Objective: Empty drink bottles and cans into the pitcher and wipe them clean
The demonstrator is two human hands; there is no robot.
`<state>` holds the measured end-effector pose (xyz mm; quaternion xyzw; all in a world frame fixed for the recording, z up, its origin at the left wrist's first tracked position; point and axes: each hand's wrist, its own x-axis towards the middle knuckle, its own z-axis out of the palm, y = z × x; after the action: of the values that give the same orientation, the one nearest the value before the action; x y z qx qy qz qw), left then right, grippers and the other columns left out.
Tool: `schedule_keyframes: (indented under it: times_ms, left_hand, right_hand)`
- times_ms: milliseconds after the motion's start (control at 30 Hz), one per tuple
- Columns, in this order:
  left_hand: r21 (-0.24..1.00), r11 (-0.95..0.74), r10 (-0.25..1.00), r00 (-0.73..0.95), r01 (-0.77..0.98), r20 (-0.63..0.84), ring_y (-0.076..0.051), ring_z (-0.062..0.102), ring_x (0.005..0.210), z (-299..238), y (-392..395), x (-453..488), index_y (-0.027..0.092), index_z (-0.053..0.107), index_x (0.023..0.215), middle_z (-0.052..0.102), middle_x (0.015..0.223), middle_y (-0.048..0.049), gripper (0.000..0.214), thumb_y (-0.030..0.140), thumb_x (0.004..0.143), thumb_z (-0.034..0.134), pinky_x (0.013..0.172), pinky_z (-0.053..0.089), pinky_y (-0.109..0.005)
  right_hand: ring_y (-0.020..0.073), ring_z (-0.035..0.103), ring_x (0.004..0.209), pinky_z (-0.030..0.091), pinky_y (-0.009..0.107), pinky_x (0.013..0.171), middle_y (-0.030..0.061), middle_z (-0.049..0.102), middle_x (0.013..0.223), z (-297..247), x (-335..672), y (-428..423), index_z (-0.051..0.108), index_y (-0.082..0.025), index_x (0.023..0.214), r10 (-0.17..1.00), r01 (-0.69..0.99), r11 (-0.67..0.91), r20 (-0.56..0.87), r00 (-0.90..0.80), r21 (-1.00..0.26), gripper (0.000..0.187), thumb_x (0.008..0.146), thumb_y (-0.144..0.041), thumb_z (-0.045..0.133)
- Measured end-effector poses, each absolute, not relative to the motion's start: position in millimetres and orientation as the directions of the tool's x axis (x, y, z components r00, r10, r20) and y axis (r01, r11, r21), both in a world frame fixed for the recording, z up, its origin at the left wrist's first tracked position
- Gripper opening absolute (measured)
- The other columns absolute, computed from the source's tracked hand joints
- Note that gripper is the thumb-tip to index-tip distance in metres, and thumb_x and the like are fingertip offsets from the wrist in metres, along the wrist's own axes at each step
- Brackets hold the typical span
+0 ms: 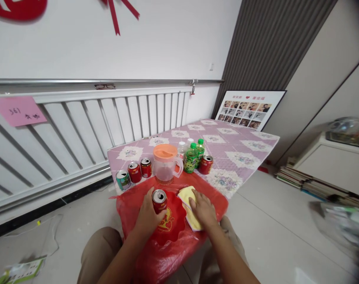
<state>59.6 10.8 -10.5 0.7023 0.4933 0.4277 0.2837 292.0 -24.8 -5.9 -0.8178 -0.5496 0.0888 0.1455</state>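
Note:
My left hand (149,215) is wrapped round a red drink can (159,206), its opened top facing up, over a red scalloped tray (175,232) with a gold heart print. On the tray's right side lies a folded yellow cloth (188,211); my right hand (203,209) grips its right edge, thumb and fingers on top. Behind them stands a clear plastic pitcher (163,169) with an orange lid and a little liquid at the bottom. Left of the pitcher are two red cans (134,172) and a teal can (123,180).
Right of the pitcher stand green-capped bottles (190,158), white-capped bottles (181,147) and another red can (206,164). Red plastic sheeting (209,187) covers the near end of the flowered tablecloth (250,142). A white radiator (90,122) runs along the wall.

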Motion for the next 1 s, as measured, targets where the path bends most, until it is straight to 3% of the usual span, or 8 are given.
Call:
schedule_keyframes:
  times_ms: [333, 433, 567, 867, 1000]
  left_hand:
    - [0.868, -0.362, 0.93, 0.193, 0.34, 0.312, -0.033, 0.038, 0.138, -3, 8, 50, 0.018, 0.024, 0.146, 0.039, 0.147, -0.0175, 0.096, 0.023, 0.064, 0.073, 0.115, 0.03, -0.054]
    - [0.88, -0.363, 0.923, 0.244, 0.306, 0.296, -0.03, 0.038, 0.138, 3, 13, 46, 0.02, 0.029, 0.145, 0.04, 0.149, -0.0144, 0.088, 0.019, 0.066, 0.069, 0.115, 0.03, -0.052]
    - [0.884, -0.361, 0.916, 0.291, 0.295, 0.277, -0.028, 0.05, 0.129, 8, 18, 44, 0.02, 0.042, 0.138, 0.053, 0.138, -0.0117, 0.076, 0.015, 0.066, 0.066, 0.111, 0.038, -0.048]
    - [0.784, -0.442, 0.896, 0.178, 0.436, 0.406, -0.027, 0.053, 0.119, 2, 11, 50, 0.018, 0.049, 0.127, 0.056, 0.123, -0.0106, 0.061, 0.02, 0.069, 0.068, 0.107, 0.04, -0.047]
    - [0.751, -0.462, 0.886, 0.204, 0.472, 0.417, -0.027, 0.052, 0.12, 6, 9, 51, 0.02, 0.043, 0.135, 0.054, 0.125, -0.0106, 0.069, 0.019, 0.07, 0.068, 0.107, 0.04, -0.046]
  right_hand:
    - [0.0272, 0.047, 0.126, 0.037, 0.042, 0.098, 0.01, 0.051, 0.141, -6, 292, -24, 0.039, -0.024, 0.144, 0.922, 0.867, -0.366, -0.005, 0.387, -0.337, 0.052, 0.096, -0.043, 0.034]
    - [0.0272, 0.047, 0.126, 0.036, 0.042, 0.099, 0.0106, 0.051, 0.141, -5, 292, -24, 0.039, -0.023, 0.145, 0.922, 0.868, -0.365, -0.001, 0.387, -0.337, 0.053, 0.096, -0.042, 0.034]
    - [0.0287, 0.049, 0.124, 0.037, 0.044, 0.097, 0.0111, 0.052, 0.14, -4, 291, -24, 0.037, -0.023, 0.145, 0.921, 0.868, -0.365, 0.002, 0.389, -0.337, 0.053, 0.096, -0.042, 0.034]
    - [0.0289, 0.047, 0.126, 0.037, 0.044, 0.098, 0.0111, 0.051, 0.141, -3, 291, -24, 0.036, -0.023, 0.146, 0.92, 0.866, -0.371, -0.006, 0.392, -0.335, 0.054, 0.095, -0.042, 0.034]
    - [0.0292, 0.048, 0.126, 0.037, 0.045, 0.098, 0.0109, 0.052, 0.14, -4, 291, -24, 0.037, -0.023, 0.145, 0.92, 0.866, -0.369, -0.002, 0.391, -0.339, 0.054, 0.095, -0.042, 0.034]
